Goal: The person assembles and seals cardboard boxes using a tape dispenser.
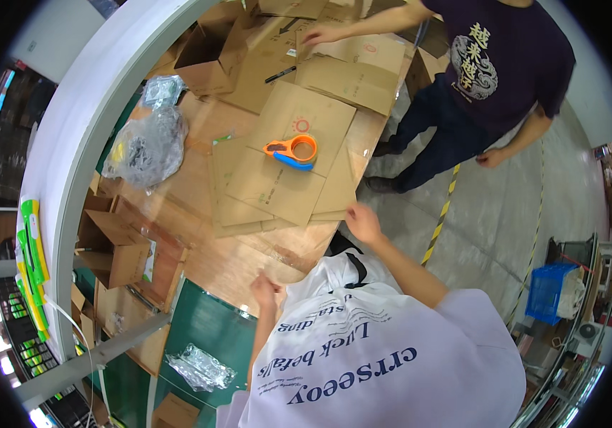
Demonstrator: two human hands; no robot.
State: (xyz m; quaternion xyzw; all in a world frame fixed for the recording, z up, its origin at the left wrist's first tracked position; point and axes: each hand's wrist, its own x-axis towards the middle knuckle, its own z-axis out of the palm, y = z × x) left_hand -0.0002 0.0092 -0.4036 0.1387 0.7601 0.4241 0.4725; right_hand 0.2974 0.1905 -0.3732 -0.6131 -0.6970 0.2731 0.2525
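Observation:
My right hand (364,222) is at the near right corner of a stack of flattened cardboard boxes (249,205), its fingers bent round the edge. Curled fingers show on my left hand (266,290), low at the table's near edge; whatever they may pinch is too small to make out. On top of the stack lies an orange and blue tape dispenser (293,152) with a roll of tape in it. The wooden tabletop (209,267) shows between my left hand and the boxes.
A co-worker in a dark shirt (505,53) stands at the right, one hand (324,34) over more flattened boxes (352,82). A black marker (280,74), a clear plastic bag (150,150) and open cartons (213,60) lie farther off. Yellow-black tape (443,214) marks the floor.

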